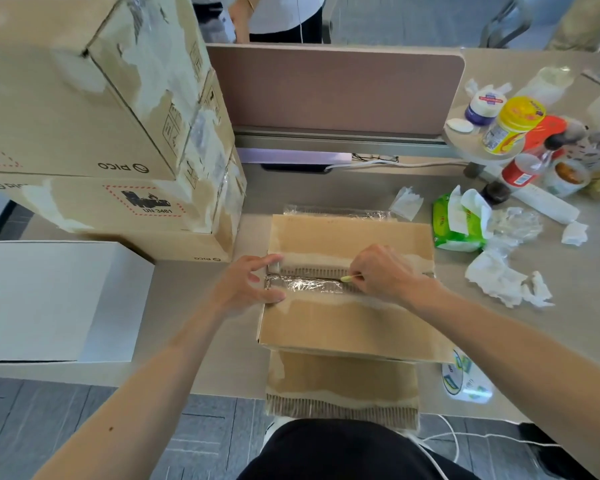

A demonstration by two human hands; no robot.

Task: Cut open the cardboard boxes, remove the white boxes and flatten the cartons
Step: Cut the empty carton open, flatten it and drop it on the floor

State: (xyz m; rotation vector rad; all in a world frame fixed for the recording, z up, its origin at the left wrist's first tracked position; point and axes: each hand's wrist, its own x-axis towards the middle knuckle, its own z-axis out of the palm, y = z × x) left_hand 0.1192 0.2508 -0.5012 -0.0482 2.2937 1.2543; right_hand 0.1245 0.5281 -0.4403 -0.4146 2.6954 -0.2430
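Observation:
A brown cardboard box [347, 320] lies on the desk in front of me, its two top flaps meeting at a seam covered with shiny clear tape [309, 284]. My left hand [253, 285] rests on the left end of the seam, fingers spread over both flaps. My right hand [381, 271] grips a small yellow-green cutter [347, 278], its tip at the seam near the middle. A white box [49, 299] stands at the left on the desk.
A stack of large brown cartons [94, 126] rises at the back left. A pink divider panel [333, 88] closes off the desk's far side. Jars, bottles, a green tissue pack [458, 223] and crumpled tissues [506, 282] crowd the right. A person stands beyond the divider.

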